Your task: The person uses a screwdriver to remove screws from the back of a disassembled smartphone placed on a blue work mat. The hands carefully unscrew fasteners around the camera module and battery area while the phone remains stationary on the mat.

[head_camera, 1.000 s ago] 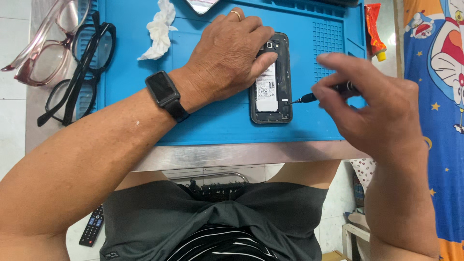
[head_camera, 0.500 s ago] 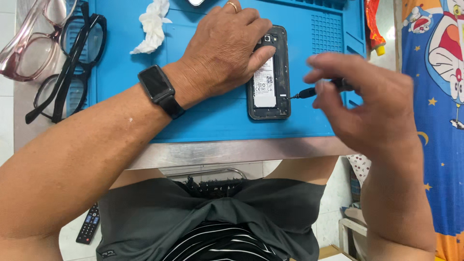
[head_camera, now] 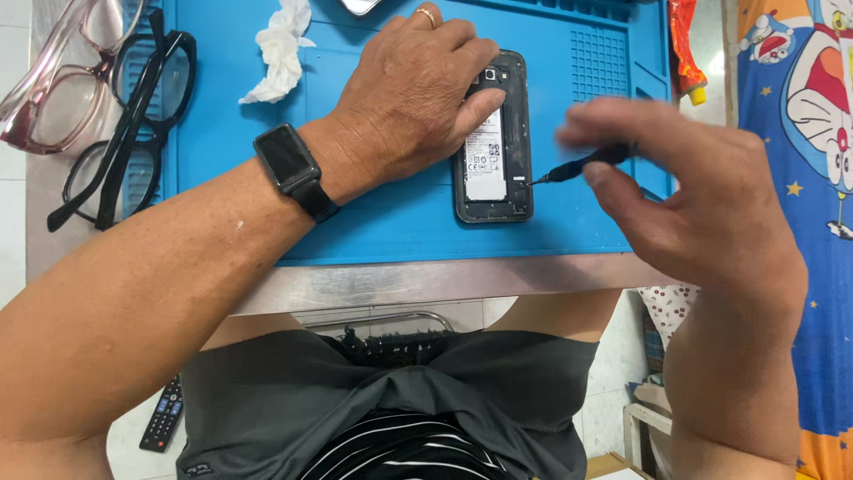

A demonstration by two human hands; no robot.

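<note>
A dark smartphone [head_camera: 494, 147] with its back cover off lies face down on a blue work mat [head_camera: 382, 222], its white-labelled battery showing. My left hand [head_camera: 409, 98] presses on the phone's left side, thumb on the battery; a ring is on one finger and a black smartwatch [head_camera: 289, 164] on the wrist. My right hand [head_camera: 702, 196] pinches a thin black screwdriver [head_camera: 582, 166] whose tip touches the phone's right edge.
Two pairs of glasses, one pink [head_camera: 49, 84] and one black [head_camera: 124, 124], lie at the mat's left. A crumpled white tissue [head_camera: 280, 49] sits near the mat's top. An orange tube [head_camera: 686, 49] lies at the right. A remote [head_camera: 162, 416] is on the floor.
My right hand has shifted slightly with the screwdriver, its tip staying at the phone's right edge. My left hand keeps pressing on the phone.
</note>
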